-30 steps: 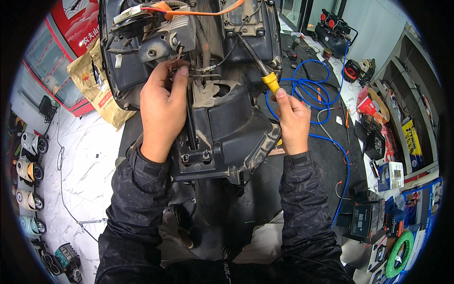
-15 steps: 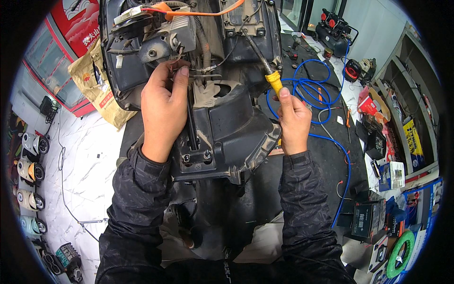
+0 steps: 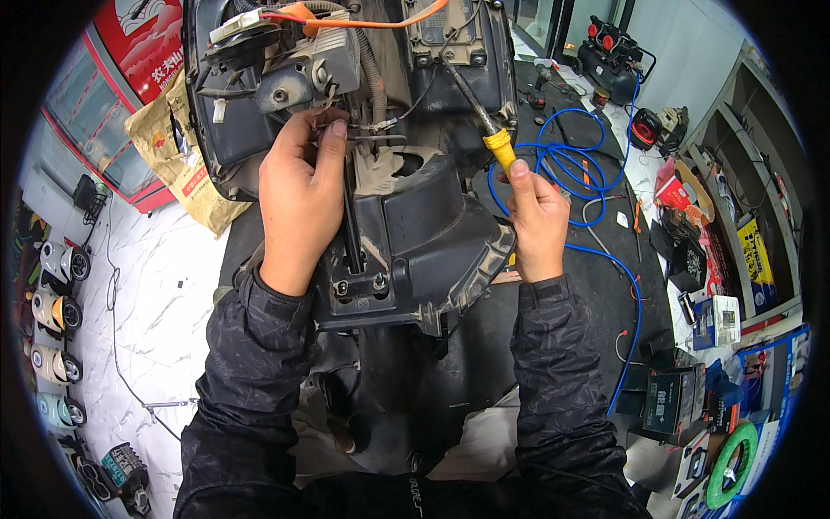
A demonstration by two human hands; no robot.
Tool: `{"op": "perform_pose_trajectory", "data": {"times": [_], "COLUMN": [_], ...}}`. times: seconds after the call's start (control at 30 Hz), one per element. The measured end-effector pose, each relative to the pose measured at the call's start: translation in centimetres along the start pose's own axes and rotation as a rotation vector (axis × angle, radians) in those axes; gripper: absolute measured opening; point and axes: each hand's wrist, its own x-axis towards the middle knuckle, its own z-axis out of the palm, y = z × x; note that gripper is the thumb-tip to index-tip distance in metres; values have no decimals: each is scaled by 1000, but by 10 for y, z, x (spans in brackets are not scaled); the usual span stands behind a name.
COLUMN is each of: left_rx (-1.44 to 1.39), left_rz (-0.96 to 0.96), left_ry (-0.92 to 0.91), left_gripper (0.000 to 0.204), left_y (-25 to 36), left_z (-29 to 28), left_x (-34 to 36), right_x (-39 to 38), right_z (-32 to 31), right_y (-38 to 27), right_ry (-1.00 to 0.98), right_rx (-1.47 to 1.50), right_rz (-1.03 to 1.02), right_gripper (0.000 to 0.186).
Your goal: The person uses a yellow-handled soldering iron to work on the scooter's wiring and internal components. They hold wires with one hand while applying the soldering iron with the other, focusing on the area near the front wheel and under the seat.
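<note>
My left hand (image 3: 303, 186) is closed in a pinch on a thin wire (image 3: 327, 108), beside a dusty metal bracket. Its fingertips partly hide the wire's end. In my right hand (image 3: 538, 216) is the yellow handle of a soldering iron (image 3: 499, 147). The iron's long metal shaft slants up and left, with its tip near a thin dark cable at the top. Under and between both hands lies a dirty black plastic vehicle body (image 3: 415, 233), with a corrugated conduit (image 3: 373, 78) and a finned metal box (image 3: 333, 65) at its upper left.
An orange cable (image 3: 380, 22) crosses above the body. A coiled blue hose (image 3: 562, 156) lies on the dark mat at right. Beyond it stand a black air compressor (image 3: 609, 60) and cluttered shelves (image 3: 765, 173). A brown paper bag (image 3: 177, 156) rests at left, near a red-framed cabinet (image 3: 104, 112).
</note>
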Motion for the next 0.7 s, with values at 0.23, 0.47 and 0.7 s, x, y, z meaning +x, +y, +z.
{"op": "perform_pose_trajectory", "data": {"times": [0.23,0.47,0.7], "left_rx": [18,-9,-12], "left_rz": [-1,-24,-27], "left_ry": [-23,-24,-22], "left_gripper": [27,28,28], "left_y": [2,1,2], "left_z": [-2,-1,-1], "left_x": [-1,-1,0], "right_x": [1,0,0], "right_z": [1,1,1], "right_y": [1,0,2], "right_ry": [-22,-1,3], "right_rx": [-14,-14,9], "right_rz": [1,16,2], "right_gripper": [54,54,54]}}
